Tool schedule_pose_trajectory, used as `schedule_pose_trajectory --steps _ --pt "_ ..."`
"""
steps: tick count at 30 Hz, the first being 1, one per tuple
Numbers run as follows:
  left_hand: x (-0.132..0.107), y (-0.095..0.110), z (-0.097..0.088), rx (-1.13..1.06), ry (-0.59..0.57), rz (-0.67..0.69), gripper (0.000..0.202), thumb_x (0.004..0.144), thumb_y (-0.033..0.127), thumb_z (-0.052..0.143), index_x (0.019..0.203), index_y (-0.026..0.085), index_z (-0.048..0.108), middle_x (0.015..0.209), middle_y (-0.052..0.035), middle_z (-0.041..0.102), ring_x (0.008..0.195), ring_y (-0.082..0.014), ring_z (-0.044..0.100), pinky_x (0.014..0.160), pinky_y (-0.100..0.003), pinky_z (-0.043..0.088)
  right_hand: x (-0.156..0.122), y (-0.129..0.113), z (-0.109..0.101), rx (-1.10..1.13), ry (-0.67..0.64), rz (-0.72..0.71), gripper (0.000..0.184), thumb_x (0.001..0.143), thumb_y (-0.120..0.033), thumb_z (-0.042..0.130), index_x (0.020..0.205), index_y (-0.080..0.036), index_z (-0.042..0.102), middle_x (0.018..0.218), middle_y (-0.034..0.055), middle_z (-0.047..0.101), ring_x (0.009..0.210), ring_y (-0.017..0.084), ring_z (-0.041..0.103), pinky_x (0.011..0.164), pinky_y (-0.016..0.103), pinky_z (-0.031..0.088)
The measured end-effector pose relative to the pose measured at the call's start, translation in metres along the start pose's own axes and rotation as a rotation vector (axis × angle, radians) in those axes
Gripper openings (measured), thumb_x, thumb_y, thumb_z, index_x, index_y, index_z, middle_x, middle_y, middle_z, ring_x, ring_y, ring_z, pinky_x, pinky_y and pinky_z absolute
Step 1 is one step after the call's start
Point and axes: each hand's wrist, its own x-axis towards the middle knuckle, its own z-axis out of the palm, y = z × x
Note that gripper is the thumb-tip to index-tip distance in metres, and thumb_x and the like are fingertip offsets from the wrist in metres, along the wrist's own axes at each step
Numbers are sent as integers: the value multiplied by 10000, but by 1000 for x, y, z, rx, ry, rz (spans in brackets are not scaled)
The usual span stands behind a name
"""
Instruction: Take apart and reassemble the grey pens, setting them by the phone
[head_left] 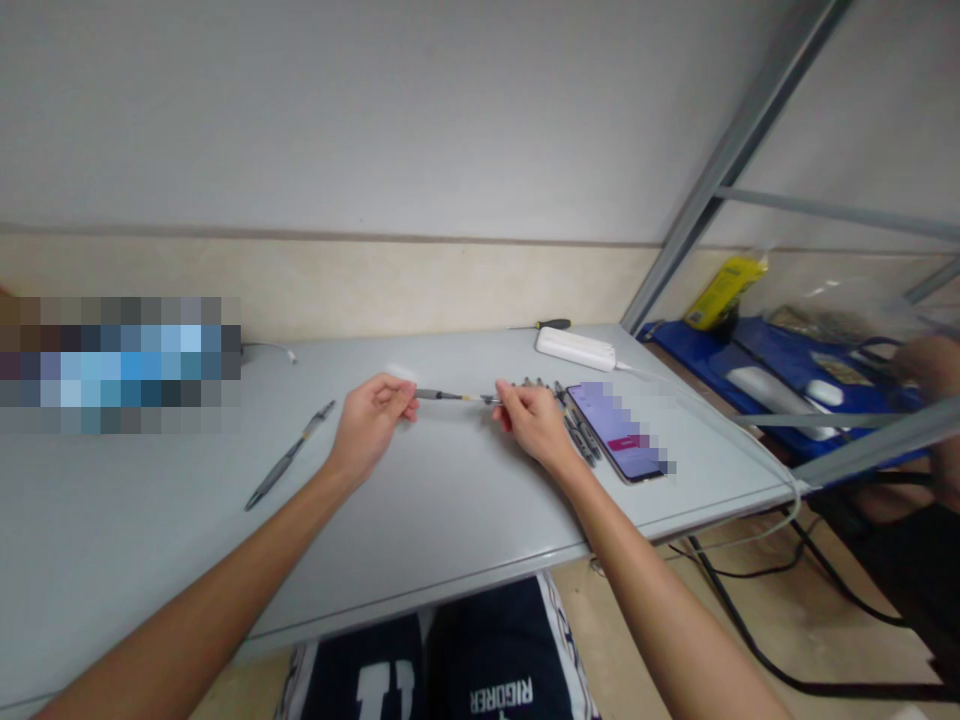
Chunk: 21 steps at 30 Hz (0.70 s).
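Above the middle of the desk, my left hand (375, 412) is closed, pinching the grey grip end of a pen (442, 396). My right hand (531, 415) is closed on the pen's other end. A thin, pale stretch, which looks like the refill, shows between the grey part and the right fingers; whether the two ends are joined I cannot tell. Left of my left hand, a similar grey pen (289, 460) lies slanted on the desk. Several more pens (581, 440) lie just beyond and to the right of my right hand, which partly hides them.
A phone (615, 430) with its screen lit lies beside the pens on the grey desk (450, 530). Behind it are a white power strip (576, 349) with a cable and a screwdriver (553, 324). A metal frame (697, 220) rises at right, near another person's arm.
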Motion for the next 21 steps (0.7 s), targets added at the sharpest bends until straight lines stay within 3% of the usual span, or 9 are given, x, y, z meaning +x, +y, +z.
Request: schedule_pose_trajectory --steps 3,5,8,13,15,17,19,21 --pt "0 1 0 9 6 3 251 691 378 684 714 146 592 584 18 605 508 -78 535 535 -210 410 0 0 0 47 61 -91 325 821 -435 513 807 -146 660 595 7 593 541 112 515 524 214 373" --pt "0 1 -1 3 10 -1 256 683 381 689 705 145 592 575 19 603 504 -77 532 532 -209 408 0 0 0 66 65 -134 306 758 -385 607 967 -163 640 712 19 635 615 125 546 557 216 397" --pt "0 2 -1 -23 14 -28 261 662 378 703 697 143 594 570 16 606 497 -82 533 532 -215 417 -1 -1 0 7 -4 -126 238 789 -372 567 810 -154 660 620 12 612 564 120 522 551 223 387" --pt "-1 4 -1 -31 12 -52 257 650 366 712 690 137 605 557 6 606 485 -84 528 520 -217 413 -3 -4 -1 -59 -72 -136 405 859 -434 456 611 -151 606 470 -26 481 467 94 433 492 216 319" --pt "-1 5 -1 -62 0 -76 260 642 365 717 680 138 596 547 12 593 481 -80 518 514 -215 410 -3 -4 -1 -88 -42 -159 387 860 -432 461 654 -152 629 492 -22 499 481 98 443 505 218 330" --pt "-1 6 0 -99 -11 -119 269 641 366 718 652 137 577 534 21 569 470 -70 498 505 -209 405 -3 -4 -2 -141 6 -210 305 830 -426 524 829 -155 665 579 -7 568 526 110 480 537 222 355" --pt "-2 7 1 -120 -17 -156 284 643 366 717 620 135 553 521 30 539 452 -59 470 482 -201 390 -5 -4 -1 -246 32 -310 331 799 -413 583 1011 -165 641 699 24 625 612 132 519 589 232 376" --pt "-2 9 3 -124 -17 -173 295 649 367 714 605 135 537 508 39 510 430 -50 441 453 -195 369 -8 -5 2 -429 51 -435 311 830 -391 555 1043 -178 633 767 55 637 709 159 528 635 248 370"
